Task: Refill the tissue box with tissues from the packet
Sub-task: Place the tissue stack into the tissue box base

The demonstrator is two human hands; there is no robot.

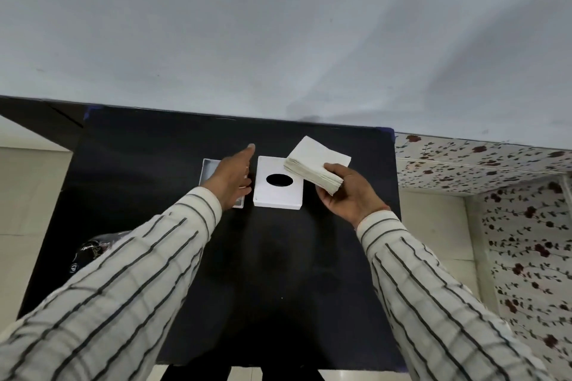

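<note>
On the black table (278, 257) lies a white box lid (269, 195) with a dark oval slot, flat side up. Left of it sits the open white box base (209, 168), mostly covered by my left hand (232, 179), which hovers over it with fingers stretched out and holds nothing. My right hand (349, 195) grips a thick stack of white tissues (315, 162) by its near corner, held in the air above the lid's right edge. A crumpled clear plastic packet (93, 249) lies at the table's left edge, partly hidden by my left sleeve.
A pale wall rises right behind the table's far edge. To the right stands a surface covered in floral-patterned sheet (510, 195). Light floor tiles show on both sides of the table.
</note>
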